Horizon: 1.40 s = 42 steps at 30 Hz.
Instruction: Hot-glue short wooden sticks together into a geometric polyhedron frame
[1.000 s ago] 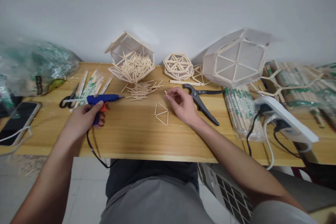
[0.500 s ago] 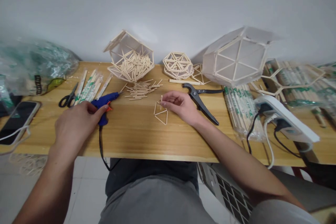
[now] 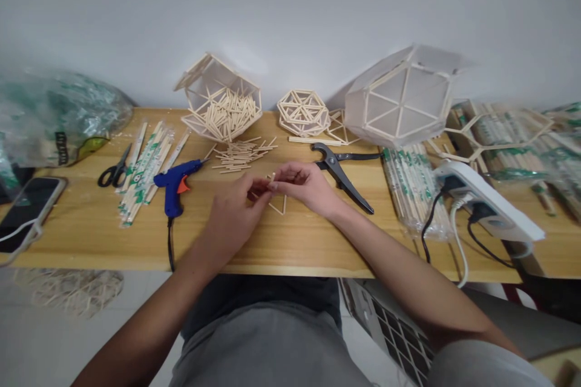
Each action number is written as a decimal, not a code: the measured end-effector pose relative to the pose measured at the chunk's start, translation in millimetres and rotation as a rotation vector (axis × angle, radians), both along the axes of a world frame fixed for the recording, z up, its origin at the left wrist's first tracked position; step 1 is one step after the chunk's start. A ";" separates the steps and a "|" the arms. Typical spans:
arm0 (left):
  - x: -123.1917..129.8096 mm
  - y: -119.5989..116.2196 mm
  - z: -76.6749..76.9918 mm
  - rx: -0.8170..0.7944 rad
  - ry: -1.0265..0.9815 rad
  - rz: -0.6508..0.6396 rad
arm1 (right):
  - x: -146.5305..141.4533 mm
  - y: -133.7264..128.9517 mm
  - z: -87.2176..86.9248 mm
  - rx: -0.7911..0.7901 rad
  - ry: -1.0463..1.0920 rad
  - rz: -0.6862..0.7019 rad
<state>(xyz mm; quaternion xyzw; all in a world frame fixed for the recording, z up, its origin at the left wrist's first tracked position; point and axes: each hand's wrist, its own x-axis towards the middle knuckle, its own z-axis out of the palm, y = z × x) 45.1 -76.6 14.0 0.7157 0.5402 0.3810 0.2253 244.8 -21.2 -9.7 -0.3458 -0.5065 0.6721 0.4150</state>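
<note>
My right hand [image 3: 305, 186] pinches a short wooden stick [image 3: 273, 176] between thumb and forefinger, and only its tip shows. Fingertips of my left hand [image 3: 238, 208] meet them there, closed in a pinch; what they grip is hidden. Below the fingers a small frame of thin wooden sticks [image 3: 284, 204] lies on the wooden table [image 3: 299, 248], mostly covered by my hands. Left of my hands, the blue glue gun [image 3: 173, 188] with an orange trigger rests on the table. Black-handled cutters [image 3: 342, 175] lie just beyond my right hand.
Behind my hands are a pile of short sticks [image 3: 242, 154] and a stick-framed bowl [image 3: 185, 123] full of more. Stick polyhedra [image 3: 303, 112] stand by the wall. Scissors [image 3: 115, 172] and a phone [image 3: 29, 211] lie left; wrapped chopsticks [image 3: 411, 193] and a power strip [image 3: 492, 199] lie right.
My left hand has let go of the glue gun, leaving it on the table, and moved right to meet my right hand. My right hand stays at the stick frame.
</note>
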 end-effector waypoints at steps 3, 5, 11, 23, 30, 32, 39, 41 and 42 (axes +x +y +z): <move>-5.0 2.0 2.1 0.011 -0.028 0.005 | -0.3 -0.2 -2.7 0.016 -0.040 -0.004; -16.1 1.5 1.1 0.033 -0.003 0.013 | 0.0 0.2 -4.3 0.070 -0.130 -0.038; -55.5 -16.7 -18.1 0.018 0.216 0.044 | 1.5 2.1 -9.2 0.376 -0.435 -0.272; -49.0 -35.8 -39.0 0.065 0.375 -0.018 | 2.7 1.9 -14.5 0.744 -0.631 -0.234; -41.9 -36.7 -36.7 0.072 0.376 -0.008 | 2.9 2.3 -16.4 0.732 -0.687 -0.203; -40.9 -37.0 -35.6 0.082 0.383 0.000 | 2.8 2.2 -16.9 0.727 -0.703 -0.198; -36.5 -37.3 -31.1 0.056 0.371 0.011 | 2.5 2.3 -15.4 0.761 -0.685 -0.190; -35.3 -37.6 -30.2 0.052 0.367 0.016 | 2.5 2.2 -15.0 0.768 -0.679 -0.190; -34.9 -37.8 -29.9 0.052 0.367 0.016 | 2.4 2.2 -14.9 0.767 -0.680 -0.189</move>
